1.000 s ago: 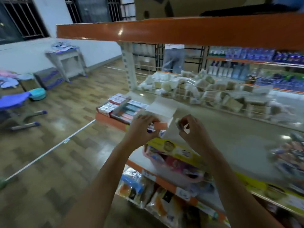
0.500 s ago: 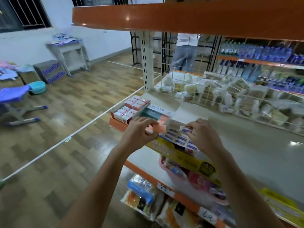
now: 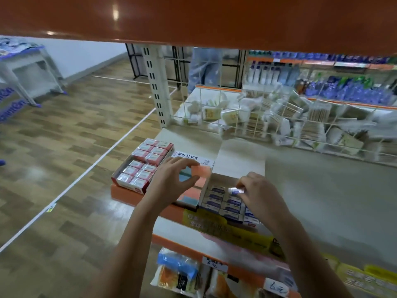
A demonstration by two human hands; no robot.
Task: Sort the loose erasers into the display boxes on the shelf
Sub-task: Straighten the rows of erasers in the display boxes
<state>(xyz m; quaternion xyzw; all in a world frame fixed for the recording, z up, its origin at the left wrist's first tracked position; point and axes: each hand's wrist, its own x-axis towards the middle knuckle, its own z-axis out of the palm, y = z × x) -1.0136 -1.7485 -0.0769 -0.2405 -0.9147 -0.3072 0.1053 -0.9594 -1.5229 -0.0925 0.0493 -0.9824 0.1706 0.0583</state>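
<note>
Holding a small salmon-pink block eraser (image 3: 198,171) between thumb and fingertips, the left hand (image 3: 171,181) now hovers over the middle white cardboard display box (image 3: 194,162) of pink and teal erasers, a little further in over the shelf than half a second ago, when it hung at the box's front edge. The right hand (image 3: 256,193) pinches a small white eraser with a blue-violet sleeve (image 3: 235,191) and has come down low over the right-hand white display box (image 3: 223,203), just above the rows of matching blue-sleeved erasers there; earlier it sat higher above that box. The view has also dropped and closed in, so the orange upper shelf beam (image 3: 214,20) fills the top.

To the left stands a red-and-white display box of wrapped erasers (image 3: 142,166), side by side with the middle box. All three sit at the front corner of a pale grey shelf board (image 3: 322,201) with an orange front edge. Behind, a white wire divider (image 3: 279,117) holds back packets of cotton swabs. Beyond lie a wood-pattern floor (image 3: 64,147), a white perforated upright (image 3: 154,82) and another person's legs (image 3: 204,67).
</note>
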